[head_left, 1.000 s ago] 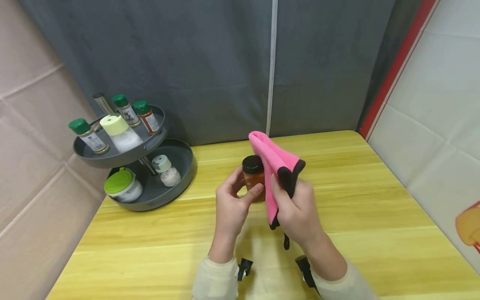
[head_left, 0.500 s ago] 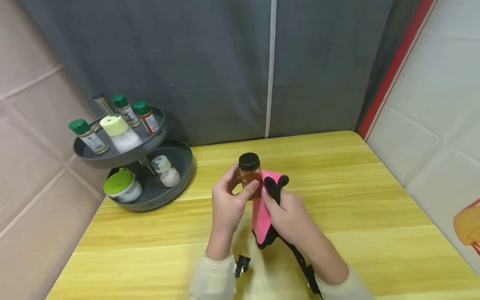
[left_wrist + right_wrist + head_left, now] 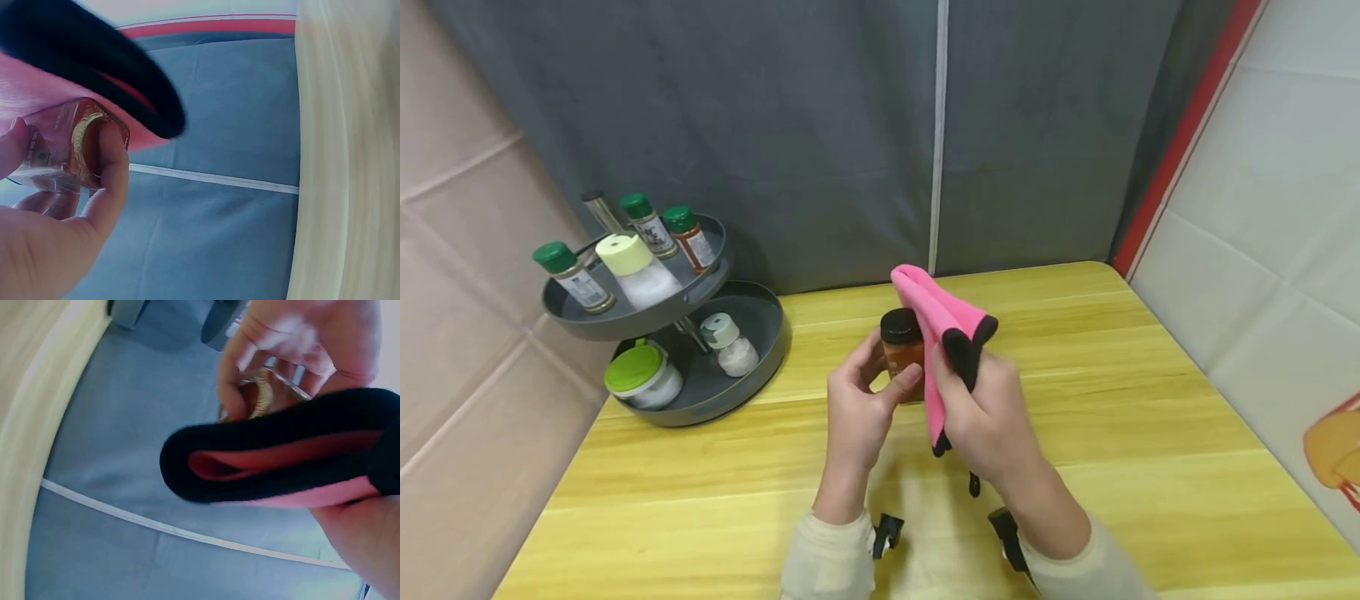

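Observation:
Over the middle of the table, my left hand (image 3: 859,417) grips a clear spice jar (image 3: 901,358) of orange-red contents with a black lid, thumb across its near face. My right hand (image 3: 992,421) grips a folded pink cloth (image 3: 934,307) with black edging. The cloth stands against the jar's right side, its top fold rising above the lid. From the left wrist, the underside of the jar (image 3: 47,140) shows, a finger curled onto its base and the cloth (image 3: 25,84) behind it. In the right wrist view the cloth (image 3: 281,450) hides most of the jar.
At the left stands a grey two-tier rack (image 3: 700,408). Its upper tier holds several shakers, three with green caps and one with a pale yellow cap (image 3: 638,275). A green-lidded tub (image 3: 643,375) and a white-capped shaker (image 3: 730,346) sit below. A grey curtain (image 3: 820,150) hangs behind the table (image 3: 1112,400).
Half a second ago the cloth hung lower beside the jar; my right hand has since swung it back up past the lid. The left hand keeps the jar nearly in place.

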A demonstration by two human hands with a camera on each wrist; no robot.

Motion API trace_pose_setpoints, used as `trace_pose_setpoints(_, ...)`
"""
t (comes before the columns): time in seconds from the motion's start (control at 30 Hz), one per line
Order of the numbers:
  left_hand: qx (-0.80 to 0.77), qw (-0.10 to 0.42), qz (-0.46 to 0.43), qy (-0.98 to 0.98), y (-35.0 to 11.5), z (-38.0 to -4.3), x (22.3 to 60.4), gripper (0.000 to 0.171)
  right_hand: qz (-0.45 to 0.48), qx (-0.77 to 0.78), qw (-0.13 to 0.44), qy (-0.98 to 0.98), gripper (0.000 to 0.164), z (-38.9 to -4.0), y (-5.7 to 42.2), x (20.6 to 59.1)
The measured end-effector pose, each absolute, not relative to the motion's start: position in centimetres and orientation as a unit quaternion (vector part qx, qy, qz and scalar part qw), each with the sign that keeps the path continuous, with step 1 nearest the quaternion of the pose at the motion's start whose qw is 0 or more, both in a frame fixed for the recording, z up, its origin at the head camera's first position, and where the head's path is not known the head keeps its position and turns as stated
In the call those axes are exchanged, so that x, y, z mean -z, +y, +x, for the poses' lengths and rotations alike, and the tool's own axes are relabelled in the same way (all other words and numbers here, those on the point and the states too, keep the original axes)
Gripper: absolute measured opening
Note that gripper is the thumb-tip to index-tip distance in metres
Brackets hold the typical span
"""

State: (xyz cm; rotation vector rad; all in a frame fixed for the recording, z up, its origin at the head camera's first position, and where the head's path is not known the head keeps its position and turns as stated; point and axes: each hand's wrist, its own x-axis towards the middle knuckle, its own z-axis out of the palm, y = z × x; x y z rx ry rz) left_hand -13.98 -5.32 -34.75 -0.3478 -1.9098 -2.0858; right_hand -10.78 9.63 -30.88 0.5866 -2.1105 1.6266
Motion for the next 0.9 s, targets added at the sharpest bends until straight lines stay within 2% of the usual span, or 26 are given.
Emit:
trace_pose_setpoints(0.07, 0.726, 0.152, -0.122, -0.660, -5.4, -14.0, 34.6, 0.051, 0.197, -0.583, 0.184, -0.767, 0.022, -10.8, 9.7, 31.6)
trace_pose_setpoints(0.2, 0.723, 0.178, -0.124, -0.656, -5.8, -14.2, 34.3, 0.052, 0.144, -0.583, 0.084, -0.795, 0.034, -11.1, 9.8, 32.9)
trace_pose_setpoints(0.3, 0.720, 0.181, -0.126, -0.658, -5.9, -14.3, 34.4, 0.052, 0.114, -0.575, 0.022, -0.810, 0.036, -11.3, 9.9, 33.4)
trace_pose_setpoints(0.43, 0.719, 0.172, -0.130, -0.661, -5.9, -14.5, 34.9, 0.051, 0.099, -0.544, -0.007, -0.833, 0.042, -11.5, 9.9, 32.9)
trace_pose_setpoints(0.53, 0.721, 0.159, -0.129, -0.662, -5.7, -14.4, 35.2, 0.051, 0.109, -0.533, 0.028, -0.839, 0.046, -11.5, 9.9, 31.9)
trace_pose_setpoints(0.7, 0.720, 0.143, -0.125, -0.667, -5.4, -14.0, 35.4, 0.050, 0.186, -0.543, 0.185, -0.798, 0.023, -11.3, 10.1, 30.9)
trace_pose_setpoints(0.77, 0.725, 0.140, -0.127, -0.663, -5.4, -13.9, 35.3, 0.049, 0.223, -0.545, 0.238, -0.773, 0.020, -11.3, 10.0, 31.1)
trace_pose_setpoints(0.9, 0.740, 0.145, -0.133, -0.643, -5.3, -13.7, 35.0, 0.050, 0.254, -0.537, 0.282, -0.754, 0.014, -11.0, 9.5, 32.4)
